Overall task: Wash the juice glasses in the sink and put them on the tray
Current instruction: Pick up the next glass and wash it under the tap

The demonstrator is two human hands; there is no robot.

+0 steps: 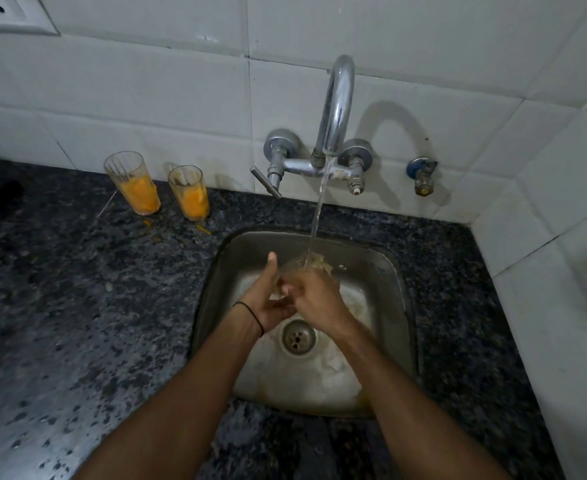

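Hands (287, 299) wrapped round glass (300, 266), under water (318, 209)

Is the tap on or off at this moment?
On. A stream runs from the tap onto the glass held in both hands over the sink.

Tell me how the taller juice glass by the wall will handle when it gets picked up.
The taller glass looks like thin clear glass, so probably fragile against the steel sink. It is narrow-based, with pulp low down, so it may tip if nudged near the rim. Orange drips on the counter suggest sticky or slippery sides, especially for wet hands.
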